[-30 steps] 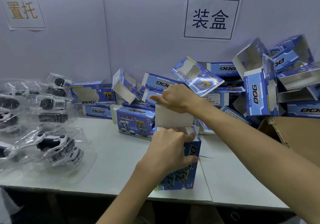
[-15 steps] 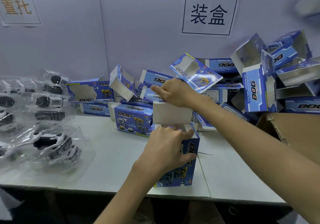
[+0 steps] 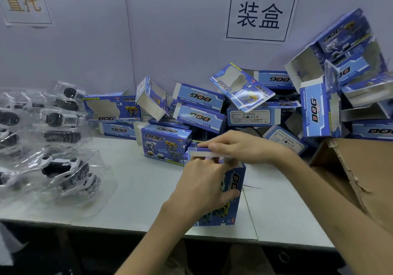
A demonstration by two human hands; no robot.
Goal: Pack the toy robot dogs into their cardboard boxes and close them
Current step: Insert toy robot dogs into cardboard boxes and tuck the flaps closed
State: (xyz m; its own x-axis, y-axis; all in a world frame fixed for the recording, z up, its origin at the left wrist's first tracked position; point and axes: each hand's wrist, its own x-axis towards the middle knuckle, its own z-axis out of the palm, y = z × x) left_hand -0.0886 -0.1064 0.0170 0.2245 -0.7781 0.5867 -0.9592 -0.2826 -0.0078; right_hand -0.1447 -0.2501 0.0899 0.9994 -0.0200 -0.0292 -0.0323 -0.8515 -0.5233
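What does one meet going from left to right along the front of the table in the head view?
Toy robot dogs in clear trays → upright blue box, gripped by the left hand → open brown carton.

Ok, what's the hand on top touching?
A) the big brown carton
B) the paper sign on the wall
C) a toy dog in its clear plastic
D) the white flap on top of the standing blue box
D: the right hand rests its fingers on the white top flap of the upright blue DOG box, which the left hand grips.
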